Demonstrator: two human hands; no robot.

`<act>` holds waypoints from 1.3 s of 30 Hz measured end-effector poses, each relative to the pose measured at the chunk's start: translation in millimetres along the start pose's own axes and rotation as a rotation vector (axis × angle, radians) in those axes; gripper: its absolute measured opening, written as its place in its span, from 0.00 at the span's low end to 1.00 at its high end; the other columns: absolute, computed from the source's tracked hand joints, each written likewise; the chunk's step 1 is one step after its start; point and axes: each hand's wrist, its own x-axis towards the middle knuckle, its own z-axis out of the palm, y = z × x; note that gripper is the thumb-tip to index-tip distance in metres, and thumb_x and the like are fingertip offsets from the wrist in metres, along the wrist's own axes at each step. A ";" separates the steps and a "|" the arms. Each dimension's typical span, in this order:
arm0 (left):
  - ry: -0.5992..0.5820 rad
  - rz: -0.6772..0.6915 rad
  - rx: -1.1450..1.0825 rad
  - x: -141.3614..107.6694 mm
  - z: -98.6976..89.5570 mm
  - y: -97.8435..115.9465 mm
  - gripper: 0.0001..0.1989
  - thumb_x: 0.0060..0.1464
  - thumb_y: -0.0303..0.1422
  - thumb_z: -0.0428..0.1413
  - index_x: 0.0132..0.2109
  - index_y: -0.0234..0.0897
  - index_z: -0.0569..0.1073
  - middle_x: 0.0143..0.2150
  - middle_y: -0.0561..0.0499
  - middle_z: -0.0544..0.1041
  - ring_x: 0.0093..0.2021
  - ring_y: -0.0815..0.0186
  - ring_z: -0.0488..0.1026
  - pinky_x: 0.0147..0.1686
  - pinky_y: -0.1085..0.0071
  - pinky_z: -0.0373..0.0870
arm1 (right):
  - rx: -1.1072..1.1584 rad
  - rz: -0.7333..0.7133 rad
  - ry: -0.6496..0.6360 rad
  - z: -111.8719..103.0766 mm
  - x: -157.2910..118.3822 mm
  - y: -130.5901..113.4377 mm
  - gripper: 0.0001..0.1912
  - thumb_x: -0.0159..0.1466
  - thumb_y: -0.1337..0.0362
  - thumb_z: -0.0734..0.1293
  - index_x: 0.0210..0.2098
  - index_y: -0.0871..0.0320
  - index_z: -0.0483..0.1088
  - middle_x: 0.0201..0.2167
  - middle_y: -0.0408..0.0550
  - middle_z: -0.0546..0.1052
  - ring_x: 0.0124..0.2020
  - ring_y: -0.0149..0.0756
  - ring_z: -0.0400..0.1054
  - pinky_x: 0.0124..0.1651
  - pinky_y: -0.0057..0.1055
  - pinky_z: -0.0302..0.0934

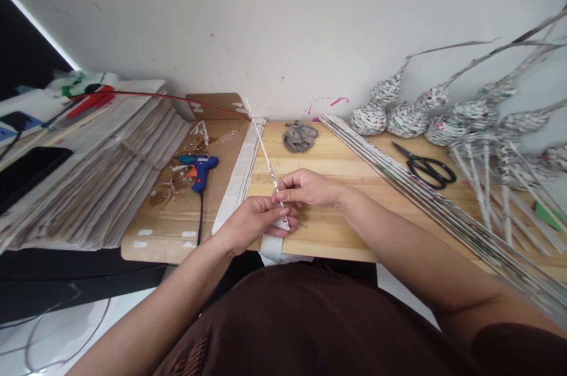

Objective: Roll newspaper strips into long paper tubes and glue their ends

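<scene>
A thin rolled newspaper tube (267, 157) slants up and away from my two hands, its far end near the wall. My left hand (261, 216) is closed around the tube's near end, where a small flap of paper shows between the fingers. Just above it, my right hand (305, 188) pinches the same tube between thumb and forefinger. Both hands are close together over the front part of the wooden table (328, 228). Flat paper strips (239, 175) lie to the left of the tube.
A blue glue gun (202, 172) rests on cardboard (168, 228), beside stacked newspaper (128, 169). A grey cloth (300, 136) lies near the wall. To the right are long paper tubes (398, 178), black scissors (427, 169) and several woven paper pieces (407, 120).
</scene>
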 end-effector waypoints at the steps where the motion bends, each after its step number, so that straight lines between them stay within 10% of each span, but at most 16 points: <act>1: -0.001 -0.001 -0.006 -0.1 -0.2 -0.4 0.14 0.52 0.38 0.60 0.42 0.33 0.77 0.37 0.46 0.79 0.39 0.64 0.76 0.39 0.66 0.76 | 0.004 0.002 -0.015 -0.6 -0.4 -0.3 0.16 0.58 0.53 0.69 0.32 0.62 0.71 0.20 0.39 0.69 0.19 0.23 0.58 0.22 0.23 0.50; 18: -0.016 -0.002 -0.019 -2.7 1.1 0.2 0.15 0.54 0.40 0.58 0.42 0.33 0.77 0.37 0.45 0.80 0.41 0.63 0.77 0.42 0.65 0.75 | 0.142 0.026 0.183 8.3 2.4 0.5 0.18 0.50 0.56 0.75 0.23 0.62 0.66 0.16 0.37 0.66 0.16 0.21 0.54 0.18 0.21 0.45; 39: -0.046 -0.006 -0.023 -6.9 2.5 -6.6 0.16 0.54 0.41 0.58 0.43 0.33 0.77 0.38 0.43 0.80 0.41 0.62 0.77 0.40 0.67 0.75 | 0.058 0.023 0.114 10.5 1.7 0.4 0.19 0.49 0.55 0.75 0.22 0.62 0.65 0.16 0.35 0.63 0.18 0.21 0.52 0.21 0.23 0.43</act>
